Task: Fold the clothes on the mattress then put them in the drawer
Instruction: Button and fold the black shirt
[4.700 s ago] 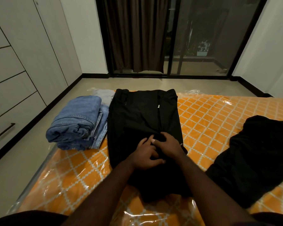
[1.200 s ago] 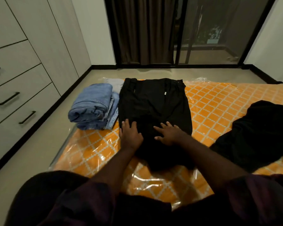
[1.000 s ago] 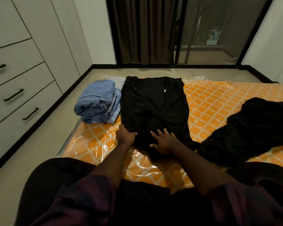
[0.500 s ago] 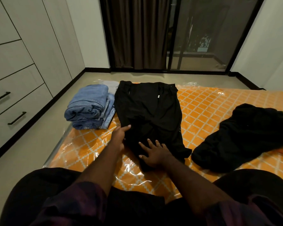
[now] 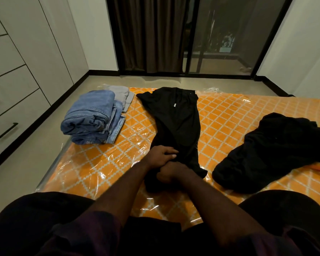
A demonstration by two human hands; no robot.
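The mattress is orange with a pale diamond lattice, wrapped in glossy, wrinkled clear plastic. Five garments lie on it. Two are folded blue denim jeans stacked at the far left, their thick rounded folds facing near. One is a flat grey piece tucked behind them. Two are matte black. The black trousers stretch in a long narrow strip down the middle, waistband at the far end. A crumpled black garment is heaped on the right.

At the near end of the trousers, the left hand curls its fingers over a fold of the cloth. The right hand, just nearer and touching it, is bunched tight around the same fabric.

At the left wall, pale drawers show two black bar handles.
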